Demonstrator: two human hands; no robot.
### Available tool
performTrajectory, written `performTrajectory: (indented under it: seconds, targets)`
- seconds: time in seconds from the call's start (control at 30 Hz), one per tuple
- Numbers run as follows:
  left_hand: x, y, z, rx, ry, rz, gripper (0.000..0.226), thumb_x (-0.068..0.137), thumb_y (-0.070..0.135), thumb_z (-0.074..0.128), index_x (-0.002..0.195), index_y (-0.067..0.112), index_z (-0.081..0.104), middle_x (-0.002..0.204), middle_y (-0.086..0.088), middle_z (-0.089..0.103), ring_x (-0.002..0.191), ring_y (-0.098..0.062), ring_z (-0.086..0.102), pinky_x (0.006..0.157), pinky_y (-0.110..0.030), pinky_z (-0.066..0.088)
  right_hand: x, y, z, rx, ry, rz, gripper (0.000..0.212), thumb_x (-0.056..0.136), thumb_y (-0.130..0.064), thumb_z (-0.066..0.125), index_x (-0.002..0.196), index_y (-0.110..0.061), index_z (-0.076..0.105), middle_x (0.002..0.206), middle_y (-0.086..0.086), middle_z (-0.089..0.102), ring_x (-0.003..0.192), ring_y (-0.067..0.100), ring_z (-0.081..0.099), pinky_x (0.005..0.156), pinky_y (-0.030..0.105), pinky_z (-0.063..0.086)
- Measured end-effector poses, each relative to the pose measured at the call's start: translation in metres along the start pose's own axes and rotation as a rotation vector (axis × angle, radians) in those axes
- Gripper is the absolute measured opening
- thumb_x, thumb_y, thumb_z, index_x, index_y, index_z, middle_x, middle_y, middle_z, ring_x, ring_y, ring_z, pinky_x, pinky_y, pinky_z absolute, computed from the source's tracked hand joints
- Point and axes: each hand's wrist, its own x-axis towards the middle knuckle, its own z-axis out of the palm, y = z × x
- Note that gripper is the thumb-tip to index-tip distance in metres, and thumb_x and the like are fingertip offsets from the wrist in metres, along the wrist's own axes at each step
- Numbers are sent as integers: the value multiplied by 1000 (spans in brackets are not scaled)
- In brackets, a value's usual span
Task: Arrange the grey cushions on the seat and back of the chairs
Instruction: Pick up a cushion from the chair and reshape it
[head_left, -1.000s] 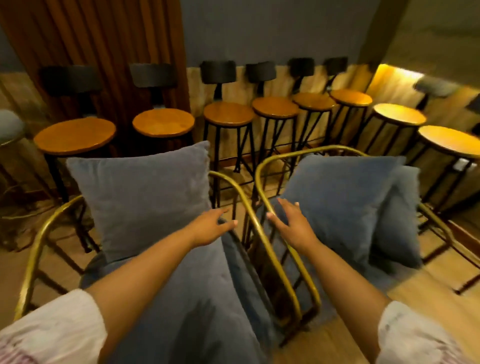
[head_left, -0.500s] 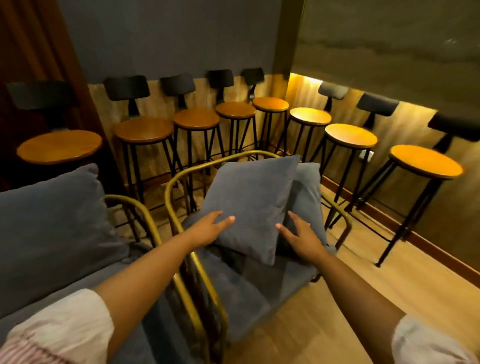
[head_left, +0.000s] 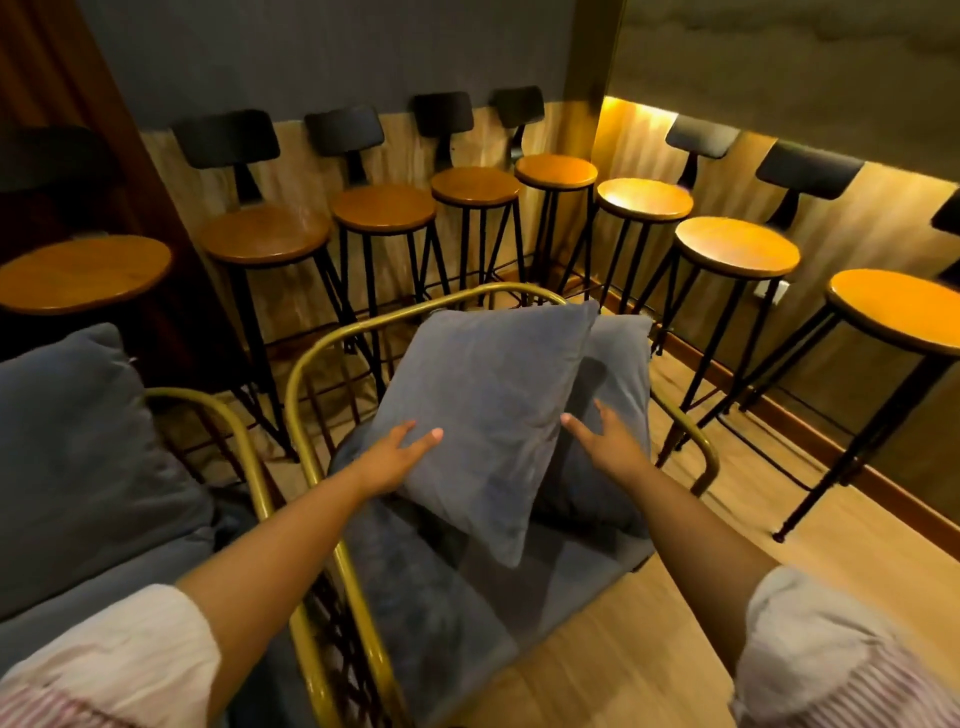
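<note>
In the middle of the frame, the left hand (head_left: 397, 454) and right hand (head_left: 605, 441), fingers spread apart, press flat on 2 tilted grey cushions (head_left: 488, 410) leaning in the gold chair (head_left: 317, 358), probably to set them straight against its back.

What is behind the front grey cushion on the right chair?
A second grey cushion leans behind the front cushion, partly covered by it. The chair's gold frame curves behind both; the backrest itself is hidden.
</note>
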Motion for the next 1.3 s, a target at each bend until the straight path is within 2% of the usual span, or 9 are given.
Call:
performTrajectory:
  seconds: [0.1,0.2,0.4,0.67,0.8,0.93,1.07,1.2,1.3]
  targets:
    - [42,-2,-11,-9,29,-17,77,88,55,48,150,16,23,159,-10,21,145,-30,25,118,-45,23,45,-17,18,81,11,25,77,90,-39,60,150,-10,23,153,13,34,139,34,37,111,41,33]
    - [81,0,-19,-45,24,-46,77,90,55,46,150,16,20,158,-9,22,144,-30,27,118,-43,23,99,-25,38,121,87,82,91,79,-54,66,151,-16,24,151,15,36,134,39,41,111,49,36]
    - [173,-12,-38,-147,38,-105,76,90,54,46,151,20,17,158,-9,25,142,-29,32,114,-42,27,186,-19,79,21,232,300,101,82,-63,55,154,-24,-4,163,12,-8,150,36,1,119,55,-2]
    - [284,-33,-41,-156,130,-96,59,97,34,44,149,11,24,154,-11,32,139,-30,35,108,-35,31,252,28,104,30,441,396,117,65,-77,60,149,-42,-13,163,-2,-11,146,46,4,110,67,15]
    - [332,-46,-44,-196,106,-156,70,92,46,49,150,15,23,156,-8,29,140,-29,34,109,-37,32,274,56,112,20,536,371,114,63,-79,59,149,-44,-9,163,-4,-5,146,41,12,107,72,17]
    - [364,-68,-42,-276,27,-170,72,86,47,59,146,17,33,148,-4,42,133,-27,44,95,-29,36,289,72,118,-6,593,353,113,64,-79,57,150,-44,-7,164,-3,-2,145,39,17,107,72,18]
    - [371,-93,-35,-277,-13,-181,118,47,81,67,146,26,32,147,-2,44,129,-27,48,103,-36,40,295,85,120,10,624,325,112,63,-80,55,150,-44,-6,164,-4,-1,145,39,18,108,72,17]
    - [362,-94,-22,-373,153,-223,80,77,50,67,143,16,37,145,-7,46,128,-32,48,90,-32,40,291,85,116,44,609,292,108,67,-78,57,150,-45,-4,163,0,2,144,39,21,108,70,19]
    - [346,-88,-24,-367,174,-187,81,76,50,69,144,20,37,145,-7,45,128,-31,48,90,-33,40,273,88,104,124,541,246,105,70,-72,61,150,-46,-4,162,8,5,144,39,23,113,62,23]
